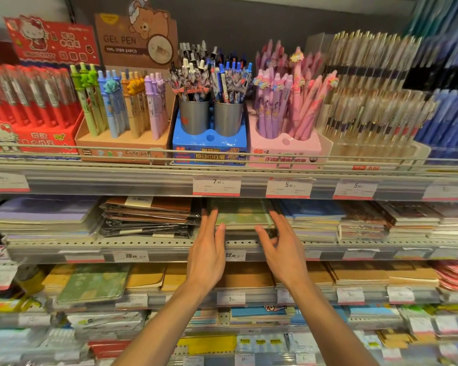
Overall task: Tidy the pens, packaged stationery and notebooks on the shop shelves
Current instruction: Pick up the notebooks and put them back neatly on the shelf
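Both hands reached into the second shelf [154, 244] from the top. Left hand [207, 253] had straight, close-set fingers laid against the left edge of a green notebook stack [242, 215], fingertips on its top corner. Right hand [282, 249] was spread, its fingers reaching along the stack's right edge and its thumb pointing at the front; whether they touched it was unclear. Neither hand curled round anything. The stack lay flat between a pile of brown wrapped notebooks [148, 216] on its left and blue notebooks [312, 220] on its right. On the shelf above stood pens in display boxes: a red box [29, 138], a tan box [122, 146], a blue box [209, 146] with two metal cups, and a pink box [284, 149]. Price tags [216, 186] lined the shelf edges.
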### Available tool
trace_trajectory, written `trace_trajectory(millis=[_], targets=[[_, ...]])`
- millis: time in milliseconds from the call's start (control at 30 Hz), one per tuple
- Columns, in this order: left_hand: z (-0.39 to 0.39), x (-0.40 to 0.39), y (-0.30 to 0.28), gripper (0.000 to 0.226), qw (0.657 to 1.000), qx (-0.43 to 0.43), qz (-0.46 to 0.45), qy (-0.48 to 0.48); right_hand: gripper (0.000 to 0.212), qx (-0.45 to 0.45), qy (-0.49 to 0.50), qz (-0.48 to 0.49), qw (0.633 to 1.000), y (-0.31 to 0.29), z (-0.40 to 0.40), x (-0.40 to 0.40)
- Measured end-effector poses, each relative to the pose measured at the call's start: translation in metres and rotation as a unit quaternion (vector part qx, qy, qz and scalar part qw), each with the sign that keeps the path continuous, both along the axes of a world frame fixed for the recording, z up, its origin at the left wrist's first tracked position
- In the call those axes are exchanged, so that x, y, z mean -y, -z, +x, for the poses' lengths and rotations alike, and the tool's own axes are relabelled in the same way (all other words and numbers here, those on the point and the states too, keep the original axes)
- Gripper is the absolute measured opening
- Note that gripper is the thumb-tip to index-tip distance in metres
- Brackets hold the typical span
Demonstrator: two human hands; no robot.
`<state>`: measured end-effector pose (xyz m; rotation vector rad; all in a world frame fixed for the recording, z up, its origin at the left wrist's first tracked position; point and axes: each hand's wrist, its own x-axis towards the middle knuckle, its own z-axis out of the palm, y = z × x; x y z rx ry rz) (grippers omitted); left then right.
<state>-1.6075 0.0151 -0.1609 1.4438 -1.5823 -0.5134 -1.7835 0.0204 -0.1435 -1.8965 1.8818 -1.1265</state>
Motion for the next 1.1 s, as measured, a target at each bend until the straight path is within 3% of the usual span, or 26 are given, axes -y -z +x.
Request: trace_trajectory(millis=[500, 633, 867, 1100], targets=[[-0.009, 0.024, 0.005, 0.035, 0.994, 0.0, -0.057, -0.09, 0.052, -0.033, 0.049, -0.054, 0.997, 0.008, 0.018, 0.022], [-0.008, 0.026, 0.009, 0.049, 0.998, -0.008, -0.023, -0.064, 0.051, -0.032, 0.042, -0.048, 0.997, 0.006, 0.015, 0.022], [0.002, 0.002, -0.001, 0.063, 0.999, -0.039, 0.021, 0.018, 0.079, 0.158, -0.02, 0.017, 0.987, 0.003, 0.013, 0.0], [0.019, -0.045, 0.017, 0.052, 0.992, -0.107, 0.063, 0.019, 0.063, 0.256, -0.03, 0.067, 0.964, 0.046, 0.004, -0.047]])
